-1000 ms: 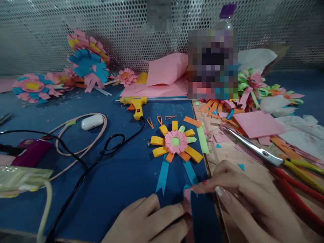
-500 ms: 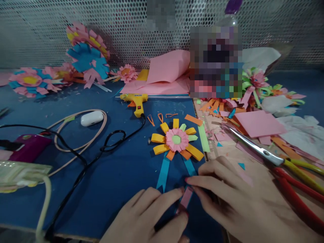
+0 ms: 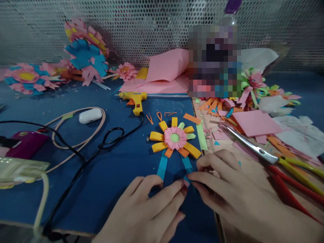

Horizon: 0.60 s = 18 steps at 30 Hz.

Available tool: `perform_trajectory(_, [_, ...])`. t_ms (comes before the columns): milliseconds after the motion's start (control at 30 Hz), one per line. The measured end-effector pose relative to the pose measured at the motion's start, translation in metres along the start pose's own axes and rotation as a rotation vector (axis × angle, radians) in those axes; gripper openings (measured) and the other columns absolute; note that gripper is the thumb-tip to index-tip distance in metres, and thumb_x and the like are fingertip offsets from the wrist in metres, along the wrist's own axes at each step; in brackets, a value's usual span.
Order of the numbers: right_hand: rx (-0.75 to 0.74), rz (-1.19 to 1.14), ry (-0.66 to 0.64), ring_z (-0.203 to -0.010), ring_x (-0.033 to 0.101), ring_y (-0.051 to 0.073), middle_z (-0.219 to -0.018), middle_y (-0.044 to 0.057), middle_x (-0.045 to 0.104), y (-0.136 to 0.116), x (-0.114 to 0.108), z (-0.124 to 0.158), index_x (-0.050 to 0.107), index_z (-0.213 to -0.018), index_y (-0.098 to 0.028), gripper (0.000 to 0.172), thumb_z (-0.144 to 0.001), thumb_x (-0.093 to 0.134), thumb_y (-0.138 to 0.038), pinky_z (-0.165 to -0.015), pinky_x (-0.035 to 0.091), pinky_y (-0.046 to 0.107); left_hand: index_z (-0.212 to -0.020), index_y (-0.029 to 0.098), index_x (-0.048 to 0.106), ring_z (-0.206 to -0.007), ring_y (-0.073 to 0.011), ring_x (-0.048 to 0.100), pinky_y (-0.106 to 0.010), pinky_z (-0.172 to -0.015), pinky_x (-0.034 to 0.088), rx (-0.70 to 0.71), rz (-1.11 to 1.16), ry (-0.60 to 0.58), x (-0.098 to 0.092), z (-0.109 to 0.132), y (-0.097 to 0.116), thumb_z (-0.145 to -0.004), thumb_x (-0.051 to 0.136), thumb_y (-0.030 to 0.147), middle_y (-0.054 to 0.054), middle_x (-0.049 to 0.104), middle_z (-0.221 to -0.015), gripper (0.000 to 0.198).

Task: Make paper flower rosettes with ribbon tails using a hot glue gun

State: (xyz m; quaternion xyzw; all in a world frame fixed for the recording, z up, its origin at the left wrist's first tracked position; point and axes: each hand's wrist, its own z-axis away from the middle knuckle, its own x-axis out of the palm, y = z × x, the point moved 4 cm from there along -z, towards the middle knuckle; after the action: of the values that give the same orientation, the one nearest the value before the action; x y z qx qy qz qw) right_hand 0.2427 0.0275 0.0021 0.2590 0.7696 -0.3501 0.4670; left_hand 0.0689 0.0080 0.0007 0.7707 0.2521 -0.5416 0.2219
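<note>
A paper flower [image 3: 175,137] with yellow looped petals, a fringed pink ring and a green centre lies on the blue board. Two blue paper tails hang from its lower side, a left tail [image 3: 162,167] and a right tail [image 3: 186,163]. My left hand [image 3: 149,206] is closed, its fingertips on a paper strip [image 3: 186,182], pink and blue, by the right tail's lower end. My right hand [image 3: 222,182] pinches the same spot from the right. The fingers hide most of the strip, and the left tail's tip lies behind my left hand.
A yellow glue gun [image 3: 136,101] lies behind, its black cord [image 3: 111,145] looping left. Scissors [image 3: 265,155] and pink sheets [image 3: 257,123] lie at right among scraps. Finished flowers [image 3: 87,59] and a white earbud case [image 3: 90,115] are at left.
My left hand has slid up along the pink strip toward my right fingertips, covering the strip and the left tail's tip. My right hand stays nearly in place.
</note>
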Motion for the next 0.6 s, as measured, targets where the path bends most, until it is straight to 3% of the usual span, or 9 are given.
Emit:
perform_trajectory(200, [-0.074, 0.088, 0.097, -0.079, 0.047, 0.022, -0.084, 0.004, 0.061, -0.005, 0.000, 0.000, 0.067, -0.091, -0.021, 0.020, -0.090, 0.047, -0.020, -0.069, 0.035, 0.037, -0.108, 0.025, 0.063, -0.093, -0.0173, 0.051, -0.031, -0.074, 0.041, 0.078, -0.002, -0.092, -0.001, -0.008, -0.005, -0.090, 0.047, 0.020, 0.005, 0.062, -0.116, 0.025])
perform_trajectory(433, [-0.086, 0.084, 0.071, -0.074, 0.044, 0.019, -0.077, 0.000, 0.060, -0.004, -0.001, 0.000, 0.067, -0.082, -0.021, 0.027, -0.093, 0.043, -0.020, -0.066, 0.029, 0.035, -0.098, 0.021, 0.066, -0.092, -0.0160, 0.049, -0.030, -0.076, 0.039, 0.015, 0.050, 0.015, -0.006, -0.018, -0.011, -0.094, 0.039, 0.016, 0.007, 0.066, -0.109, 0.027])
perform_trajectory(600, [-0.122, 0.115, 0.080, -0.075, 0.045, 0.020, -0.076, 0.000, 0.060, -0.006, -0.002, 0.000, 0.068, -0.085, -0.022, 0.034, -0.096, 0.036, -0.023, -0.064, 0.027, 0.036, -0.104, 0.021, 0.064, -0.097, -0.0144, 0.052, -0.030, -0.088, 0.039, 0.075, 0.101, 0.018, 0.005, -0.013, -0.003, -0.094, 0.042, 0.020, 0.005, 0.066, -0.106, 0.024])
